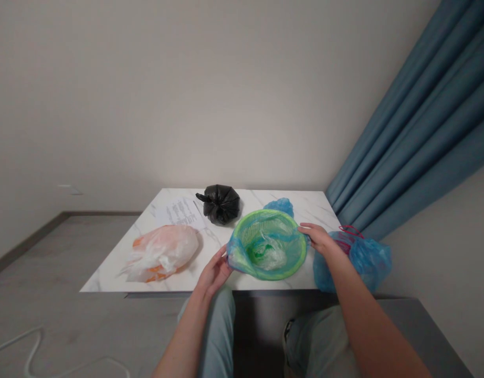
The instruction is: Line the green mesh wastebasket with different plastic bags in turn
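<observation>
White sheet of paper with grey printed lines (178, 212) near the worktop's far left corner, its print too small and blurred to read, a dark stroke at its right side also unclear, no other lettering, brand or number legible anywhere

both arms reach forward, hands (217, 269) apart with fingers (308, 229) curled inward.

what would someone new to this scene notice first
Probably the bright green basket, lined with thin blue plastic and held at its rim between the left hand and right hand. Next, the knotted black bag stands out against the white marble-look table, near the wall, with a white and orange bag nearer the front left.
</observation>
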`<state>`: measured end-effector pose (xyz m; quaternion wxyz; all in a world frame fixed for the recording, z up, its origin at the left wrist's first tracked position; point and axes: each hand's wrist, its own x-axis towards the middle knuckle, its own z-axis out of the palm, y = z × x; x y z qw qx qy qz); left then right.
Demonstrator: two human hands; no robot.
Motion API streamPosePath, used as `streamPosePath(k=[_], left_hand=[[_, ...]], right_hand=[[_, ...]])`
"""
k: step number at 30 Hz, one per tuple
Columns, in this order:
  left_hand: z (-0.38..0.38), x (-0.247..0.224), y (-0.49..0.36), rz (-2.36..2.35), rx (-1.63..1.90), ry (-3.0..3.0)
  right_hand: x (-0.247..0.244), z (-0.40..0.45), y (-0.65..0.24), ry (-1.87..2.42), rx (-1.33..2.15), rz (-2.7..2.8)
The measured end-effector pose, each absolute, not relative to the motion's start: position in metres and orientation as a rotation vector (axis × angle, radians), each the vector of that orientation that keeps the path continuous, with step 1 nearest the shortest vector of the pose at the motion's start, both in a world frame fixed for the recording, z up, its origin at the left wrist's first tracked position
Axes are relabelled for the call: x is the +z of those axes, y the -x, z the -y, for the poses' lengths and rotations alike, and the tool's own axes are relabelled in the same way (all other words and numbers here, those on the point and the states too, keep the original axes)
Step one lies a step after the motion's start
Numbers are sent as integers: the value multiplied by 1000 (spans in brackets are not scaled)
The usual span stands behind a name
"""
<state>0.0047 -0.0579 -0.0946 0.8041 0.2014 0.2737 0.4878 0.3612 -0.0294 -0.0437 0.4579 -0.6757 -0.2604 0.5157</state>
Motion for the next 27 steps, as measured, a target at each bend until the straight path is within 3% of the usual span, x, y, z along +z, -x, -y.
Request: streamPosePath(k=[7, 11, 21, 27], left_hand=[[60, -103, 15, -390, 811, -555], [67, -97, 16, -348, 695, -637], [83, -84, 1, -398, 285, -867], [66, -98, -3, -816, 471, -850]], right_hand=[[-43, 19, -356, 1911, 540, 1226], [-43, 11, -345, 1848, 344, 1409], [-39, -1, -325, 1523, 640, 1285], [-40, 8, -357, 1727, 653, 987]])
